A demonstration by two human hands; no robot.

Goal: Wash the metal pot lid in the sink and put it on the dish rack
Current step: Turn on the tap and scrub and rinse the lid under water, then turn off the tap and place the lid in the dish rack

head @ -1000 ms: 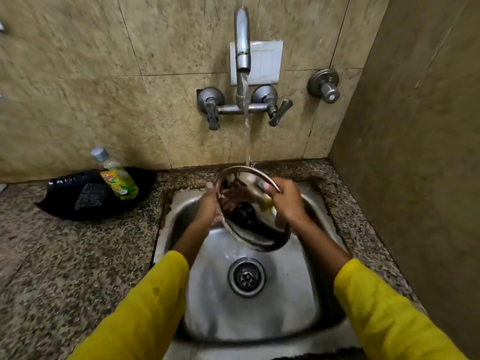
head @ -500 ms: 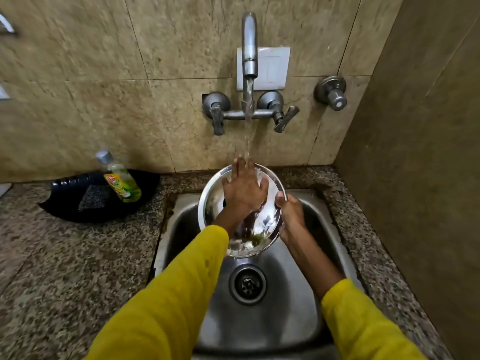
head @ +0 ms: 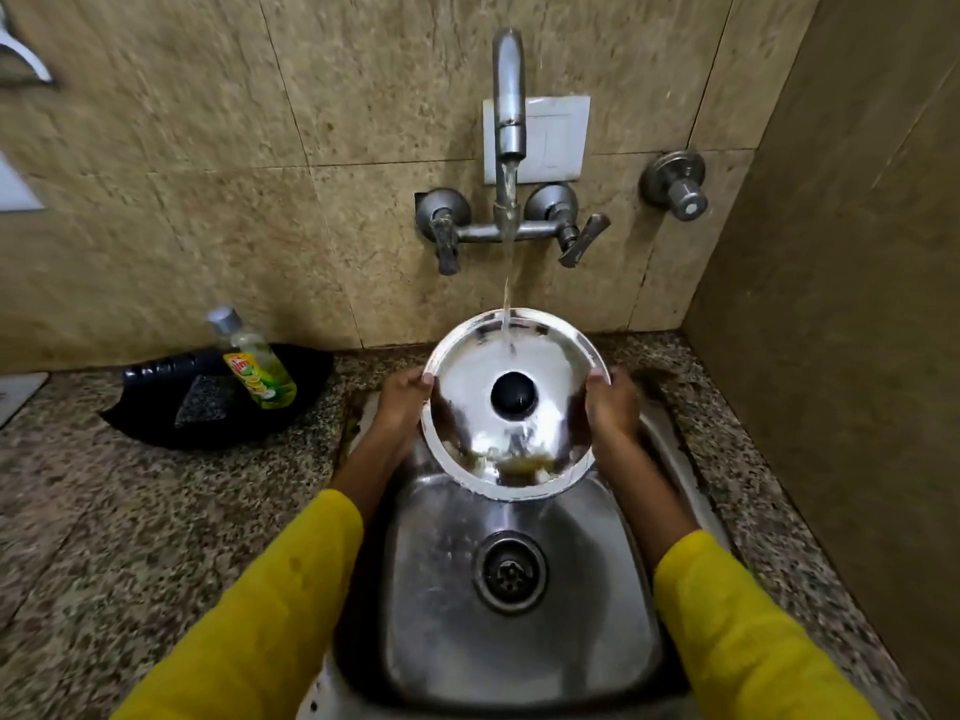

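Metal pot lid (head: 478,413) held over the sink (head: 519,641), knob (head: 513,399) side up, rim clamped between left hand (head: 400,407) and right hand (head: 613,407). Most fingers hidden behind the lid. Tap (head: 508,122) stream lands on the lid just above the knob. Left of the grip: soap bottle (head: 254,363), label text unreadable. Dish rack out of frame.

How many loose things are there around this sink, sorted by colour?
Silver: 1, the pot lid, held at its rim by the left hand and right hand under the running water.
Green and yellow: 1, the soap bottle.
Black: 1, the tray under the bottle.
Grey: 1, the scrub pad on that tray.
Total: 4
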